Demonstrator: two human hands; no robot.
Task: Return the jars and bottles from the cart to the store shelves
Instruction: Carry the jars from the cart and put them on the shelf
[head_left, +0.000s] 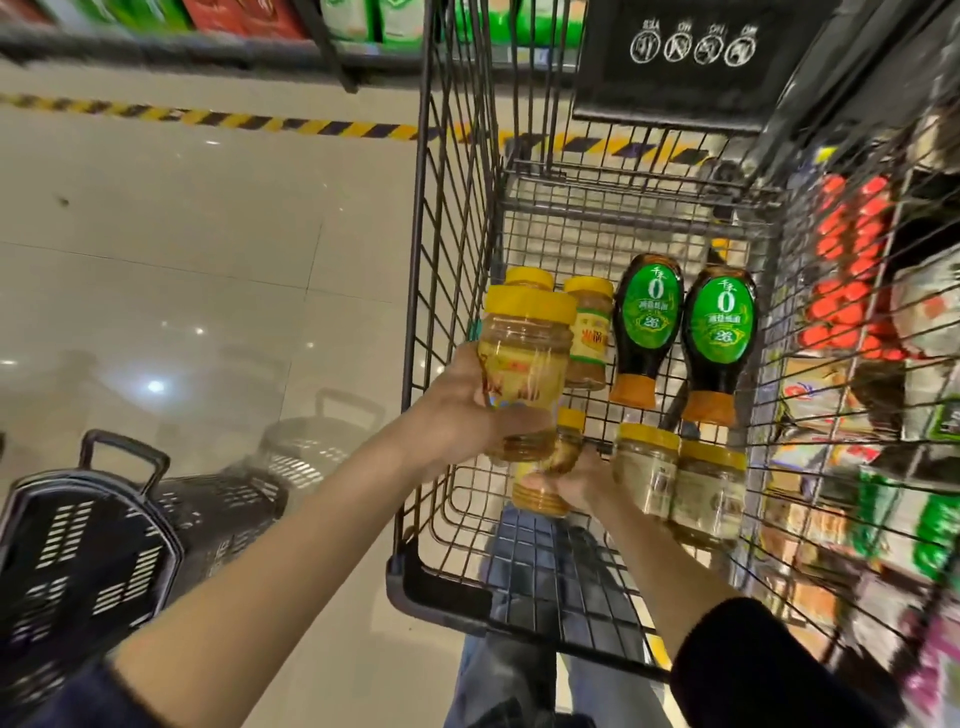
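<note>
My left hand (457, 410) is shut on a clear jar with a yellow lid (524, 364), lifted above the left side of the wire cart (447, 208). Lower in the cart, my right hand (582, 480) grips a second yellow-lidded jar (545, 488) lying on its side. Two dark squeeze bottles with green labels (652, 322) (719, 332) lie on the cart floor, caps toward me. Another yellow-lidded jar (589, 332) rests beside them, and two more jars (647, 467) (709, 493) lie near the right wall.
A stack of black plastic shopping baskets (93, 540) sits on the tiled floor at lower left. Stocked store shelves (872, 395) run along the right of the cart. A yellow-black hazard stripe (234, 120) crosses the floor ahead, with more shelves (249, 21) beyond.
</note>
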